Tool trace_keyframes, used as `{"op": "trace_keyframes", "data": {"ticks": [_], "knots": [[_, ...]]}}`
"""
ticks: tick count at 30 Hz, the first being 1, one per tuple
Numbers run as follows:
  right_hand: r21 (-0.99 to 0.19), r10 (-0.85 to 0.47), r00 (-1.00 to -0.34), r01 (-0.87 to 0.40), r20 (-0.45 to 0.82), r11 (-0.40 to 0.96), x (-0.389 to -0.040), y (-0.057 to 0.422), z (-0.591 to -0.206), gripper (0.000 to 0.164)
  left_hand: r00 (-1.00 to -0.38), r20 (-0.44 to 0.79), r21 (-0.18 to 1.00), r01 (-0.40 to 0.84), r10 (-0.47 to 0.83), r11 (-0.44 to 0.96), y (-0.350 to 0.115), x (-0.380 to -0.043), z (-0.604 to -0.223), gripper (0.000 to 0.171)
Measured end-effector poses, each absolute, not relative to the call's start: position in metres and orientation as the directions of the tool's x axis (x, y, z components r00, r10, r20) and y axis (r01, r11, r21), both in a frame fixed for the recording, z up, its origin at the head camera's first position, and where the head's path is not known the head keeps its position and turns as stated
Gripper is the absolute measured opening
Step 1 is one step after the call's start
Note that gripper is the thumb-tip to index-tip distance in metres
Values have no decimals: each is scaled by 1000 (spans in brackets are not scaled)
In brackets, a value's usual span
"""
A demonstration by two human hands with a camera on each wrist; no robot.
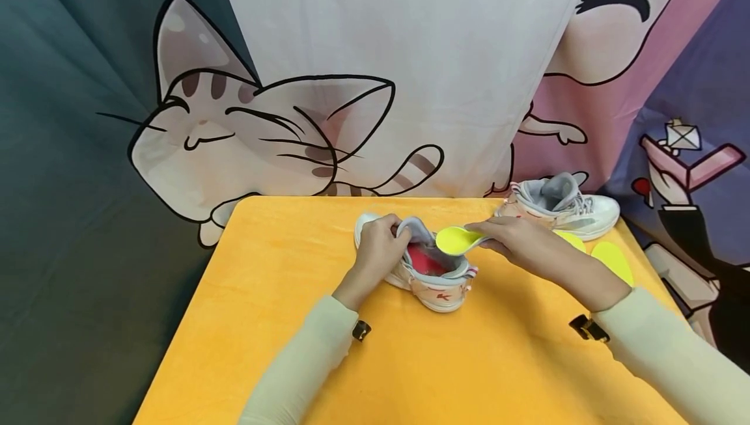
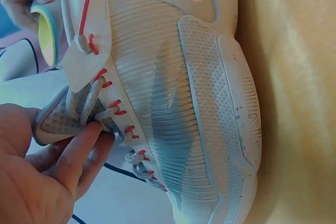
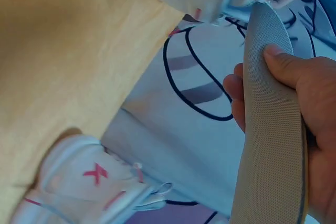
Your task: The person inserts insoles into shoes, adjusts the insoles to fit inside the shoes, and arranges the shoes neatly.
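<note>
A white and peach sneaker (image 1: pixel 441 296) with a red logo stands on the table, its heel towards me and red showing inside (image 1: pixel 424 261). My left hand (image 1: pixel 376 248) pinches the grey tongue (image 2: pixel 58 119) near the laces, thumb on one side and fingers on the other. My right hand (image 1: pixel 518 241) grips an insole (image 1: pixel 456 241) between thumb and fingers. Its face is bright yellow and its underside grey-beige mesh. The insole's rounded end is over the shoe's opening; the right wrist view shows its underside (image 3: pixel 270 129) lengthwise along the palm.
A second sneaker (image 1: pixel 592 215) stands at the table's back right corner. Near it lie yellow rounded pieces (image 1: pixel 612 261), partly hidden by my right forearm. A yellow cloth covers the table (image 1: pixel 281 269); a cartoon-printed curtain (image 1: pixel 410 34) hangs behind its back edge.
</note>
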State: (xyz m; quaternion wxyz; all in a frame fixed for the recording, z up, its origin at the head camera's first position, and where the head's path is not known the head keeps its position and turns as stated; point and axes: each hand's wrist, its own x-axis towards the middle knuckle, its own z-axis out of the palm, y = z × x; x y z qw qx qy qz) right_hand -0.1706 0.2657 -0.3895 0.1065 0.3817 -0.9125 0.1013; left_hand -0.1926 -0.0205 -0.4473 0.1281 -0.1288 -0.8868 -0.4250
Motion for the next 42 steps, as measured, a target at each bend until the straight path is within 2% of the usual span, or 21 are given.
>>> {"op": "trace_keyframes", "data": {"ticks": [6,9,16,22,29,36,39,42], "knots": [[104,-780,-581,-783,232,614,-176,245,-384,35,-941,321,730,318,107,605,-24,-196,-455,13],[160,-804,-571,-789,165,593,-177,234,-379,34,-942,312,734,321,123,598,-25,-197,-455,13],[158,-783,-620,-778,-44,608,-184,204,-367,22,-946,296,748,317,135,583,-27,-198,-454,14],[170,-776,-626,-775,-77,609,-191,184,-369,9,-948,283,760,314,144,570,-27,-198,-456,15],[199,-734,-664,-745,-140,636,-195,165,-382,15,-952,262,775,304,157,555,-26,-196,-458,17],[276,-726,-678,-723,-112,633,-195,152,-399,18,-954,256,775,299,155,557,-28,-192,-460,20],[253,-713,-694,-710,-99,657,-195,147,-402,19,-953,265,771,302,149,561,-29,-192,-459,20],[180,-678,-726,-686,-116,705,-195,147,-402,25,-954,259,775,300,153,556,-29,-191,-460,21]]}}
